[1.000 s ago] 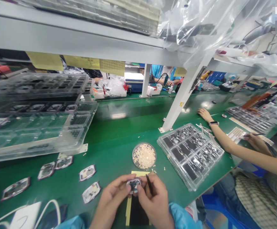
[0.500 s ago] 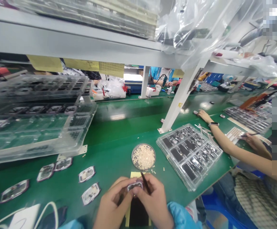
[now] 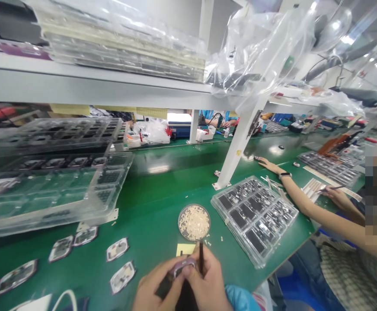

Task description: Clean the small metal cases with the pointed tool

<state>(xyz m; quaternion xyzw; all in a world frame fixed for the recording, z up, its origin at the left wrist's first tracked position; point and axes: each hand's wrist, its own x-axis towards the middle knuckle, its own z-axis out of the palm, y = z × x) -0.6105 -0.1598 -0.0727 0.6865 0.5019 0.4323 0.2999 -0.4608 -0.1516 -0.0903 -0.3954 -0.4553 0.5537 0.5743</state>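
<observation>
My left hand (image 3: pixel 156 285) and my right hand (image 3: pixel 208 276) are together at the bottom centre, closed around a small purple-rimmed device casing (image 3: pixel 184 264). Both thumbs press on its near side. A slim dark stick-like tool (image 3: pixel 201 255) stands up between the fingers of my right hand; its kind is unclear. Below my hands lies a dark flat pad, with a yellow paper (image 3: pixel 186 249) showing just beyond them. Farther back sits a round dish (image 3: pixel 194 222) of small cream-coloured pieces, a few lying loose beside it. Similar casings (image 3: pixel 123 276) rest on the green bench to the left.
Clear compartment trays (image 3: pixel 110 207) are stacked at left. A divided tray of parts (image 3: pixel 255 216) lies right of the dish, near a white shelf post (image 3: pixel 235 157). A co-worker's arm (image 3: pixel 314 207) reaches across at right. A shelf (image 3: pixel 110 88) spans overhead.
The casing is tipped, so more of its purple edge shows. The dark tool stands more upright. The view has tilted upward, and the co-worker's hand remains stretched over the bench.
</observation>
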